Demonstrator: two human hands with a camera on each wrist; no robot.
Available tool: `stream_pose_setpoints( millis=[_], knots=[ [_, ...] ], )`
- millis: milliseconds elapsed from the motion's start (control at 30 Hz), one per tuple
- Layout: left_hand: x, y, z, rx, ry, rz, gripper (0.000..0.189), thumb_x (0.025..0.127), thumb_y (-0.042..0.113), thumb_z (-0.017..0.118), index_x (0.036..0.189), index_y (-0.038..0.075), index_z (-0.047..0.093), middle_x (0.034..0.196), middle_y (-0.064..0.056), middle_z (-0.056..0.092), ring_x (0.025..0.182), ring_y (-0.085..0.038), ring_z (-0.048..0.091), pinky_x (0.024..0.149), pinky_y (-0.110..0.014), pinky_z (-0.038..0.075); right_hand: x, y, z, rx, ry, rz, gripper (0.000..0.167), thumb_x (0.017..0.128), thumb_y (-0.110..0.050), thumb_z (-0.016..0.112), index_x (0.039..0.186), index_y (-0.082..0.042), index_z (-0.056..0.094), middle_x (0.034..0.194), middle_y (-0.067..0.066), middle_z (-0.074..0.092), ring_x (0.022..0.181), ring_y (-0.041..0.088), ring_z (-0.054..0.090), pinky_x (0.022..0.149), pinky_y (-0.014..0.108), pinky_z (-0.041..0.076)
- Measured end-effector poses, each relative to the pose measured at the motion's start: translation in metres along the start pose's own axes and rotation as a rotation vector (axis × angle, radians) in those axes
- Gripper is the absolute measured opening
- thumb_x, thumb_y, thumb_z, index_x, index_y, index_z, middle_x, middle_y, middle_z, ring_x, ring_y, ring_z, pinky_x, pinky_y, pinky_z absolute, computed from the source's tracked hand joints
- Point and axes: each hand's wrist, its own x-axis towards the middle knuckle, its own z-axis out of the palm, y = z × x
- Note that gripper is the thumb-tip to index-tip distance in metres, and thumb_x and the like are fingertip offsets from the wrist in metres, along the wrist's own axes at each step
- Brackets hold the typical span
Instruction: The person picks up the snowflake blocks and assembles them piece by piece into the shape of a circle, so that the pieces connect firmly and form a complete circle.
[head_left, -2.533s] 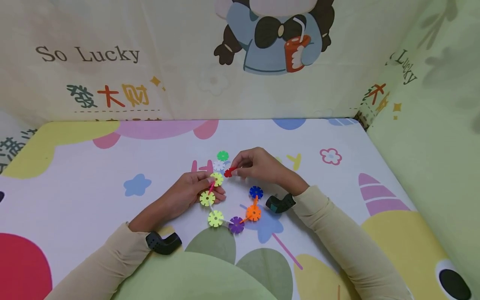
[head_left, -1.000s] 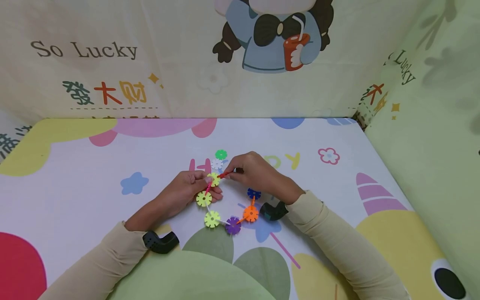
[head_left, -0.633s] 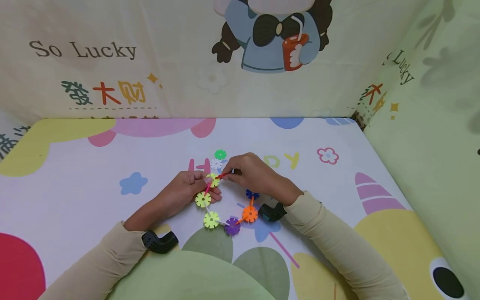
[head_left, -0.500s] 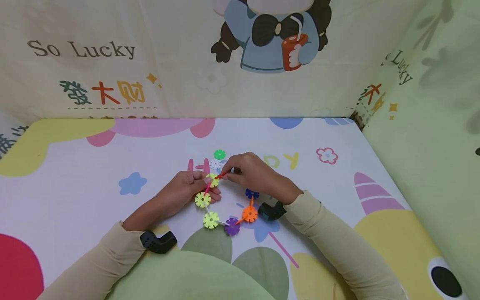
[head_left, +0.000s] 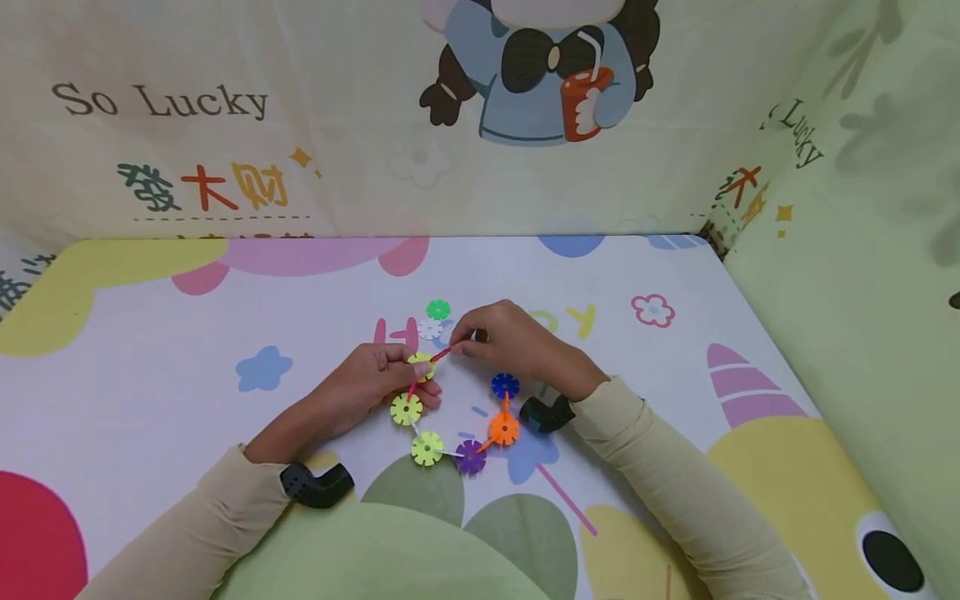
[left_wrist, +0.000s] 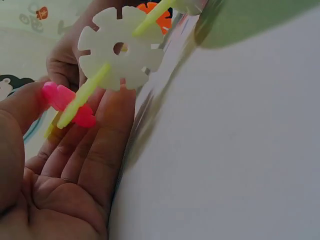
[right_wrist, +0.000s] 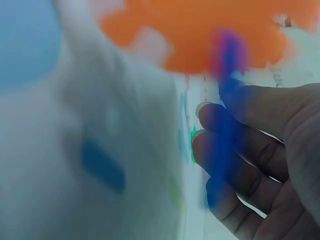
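Observation:
A curved chain of notched plastic discs runs between my hands. My left hand [head_left: 375, 371] pinches the yellow-green disc [head_left: 423, 360] at its upper left end. With thumb and fingers, my right hand [head_left: 517, 337] pinches a red disc [head_left: 441, 354], seen edge-on and meeting that yellow-green disc; how deep the slots sit I cannot tell. Below follow more yellow-green discs [head_left: 427, 448], a purple disc [head_left: 471, 457], an orange disc [head_left: 504, 429] and a blue disc [head_left: 506, 386]. A pink disc [left_wrist: 60, 97] shows by my left thumb in the left wrist view. The right wrist view is blurred.
A loose green disc [head_left: 438, 309] and a white disc [head_left: 430, 328] lie just behind my hands. The patterned tabletop [head_left: 165, 367] meets a printed cloth backdrop [head_left: 360, 167] at the back and another cloth on the right.
My right hand has brought the red disc from beside the yellow-green disc against its edge, then shifted slightly back and right. The blue disc shows fully again; the chain's lower part has moved slightly nearer.

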Motion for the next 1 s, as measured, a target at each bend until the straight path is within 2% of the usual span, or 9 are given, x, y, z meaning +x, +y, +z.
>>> stream_pose_setpoints(
  millis=[100, 233, 400, 567, 700, 867, 1000],
  knots=[
    [0.001, -0.001, 0.0, -0.027, 0.006, -0.014, 0.029, 0.097, 0.015, 0.062, 0.103, -0.007, 0.045, 0.097, -0.024, 0.07, 0.091, -0.033, 0.07, 0.088, -0.035, 0.053, 0.001, 0.006, 0.0, -0.003, 0.002, 0.031, 0.007, 0.091, -0.013, 0.071, 0.095, -0.012, 0.076, 0.091, -0.006, 0.071, 0.083, 0.008, 0.06, 0.073, 0.022, 0.05],
    [0.002, -0.002, 0.0, -0.044, 0.02, -0.024, 0.025, 0.098, 0.009, 0.059, 0.11, -0.006, 0.043, 0.096, -0.024, 0.07, 0.088, -0.032, 0.071, 0.086, -0.036, 0.054, 0.004, 0.012, -0.003, 0.01, 0.006, 0.068, 0.009, 0.091, -0.013, 0.07, 0.098, -0.01, 0.076, 0.089, -0.005, 0.071, 0.077, 0.011, 0.058, 0.068, 0.022, 0.05],
    [0.003, -0.003, -0.003, -0.05, 0.025, 0.0, 0.04, 0.097, 0.002, 0.057, 0.134, -0.001, 0.041, 0.105, -0.023, 0.067, 0.091, -0.032, 0.07, 0.084, -0.037, 0.055, 0.015, 0.015, -0.009, 0.021, 0.018, 0.112, 0.014, 0.092, -0.013, 0.069, 0.104, -0.009, 0.075, 0.091, -0.003, 0.071, 0.069, 0.015, 0.055, 0.06, 0.024, 0.047],
    [0.001, -0.003, -0.006, 0.003, 0.014, 0.01, 0.042, 0.099, 0.0, 0.049, 0.14, 0.002, 0.046, 0.119, -0.021, 0.058, 0.102, -0.03, 0.067, 0.085, -0.035, 0.055, 0.029, 0.018, -0.013, 0.047, 0.003, 0.147, 0.022, 0.094, -0.013, 0.066, 0.115, -0.008, 0.072, 0.104, 0.001, 0.069, 0.074, 0.017, 0.058, 0.064, 0.025, 0.05],
    [0.0, -0.002, -0.007, 0.025, -0.016, 0.031, 0.041, 0.097, 0.001, 0.047, 0.138, -0.002, 0.047, 0.117, -0.022, 0.055, 0.102, -0.029, 0.067, 0.084, -0.035, 0.056, 0.039, 0.024, -0.012, 0.074, 0.004, 0.165, 0.025, 0.094, -0.013, 0.065, 0.119, -0.008, 0.07, 0.111, 0.001, 0.069, 0.079, 0.017, 0.061, 0.069, 0.026, 0.051],
    [0.001, -0.001, -0.007, 0.022, -0.034, 0.04, 0.04, 0.101, 0.014, 0.052, 0.136, -0.004, 0.047, 0.108, -0.021, 0.061, 0.097, -0.028, 0.068, 0.083, -0.035, 0.056, 0.049, 0.028, -0.009, 0.075, -0.006, 0.172, 0.028, 0.093, -0.013, 0.066, 0.121, -0.009, 0.069, 0.118, 0.002, 0.066, 0.086, 0.017, 0.06, 0.076, 0.026, 0.051],
    [0.003, -0.002, -0.007, 0.049, -0.021, 0.028, 0.044, 0.101, 0.028, 0.054, 0.134, -0.001, 0.049, 0.105, -0.022, 0.063, 0.097, -0.031, 0.068, 0.084, -0.036, 0.056, 0.054, 0.03, -0.004, 0.043, -0.022, 0.177, 0.031, 0.093, -0.014, 0.067, 0.123, -0.009, 0.068, 0.115, 0.002, 0.064, 0.089, 0.017, 0.057, 0.078, 0.026, 0.05]
  ],
)
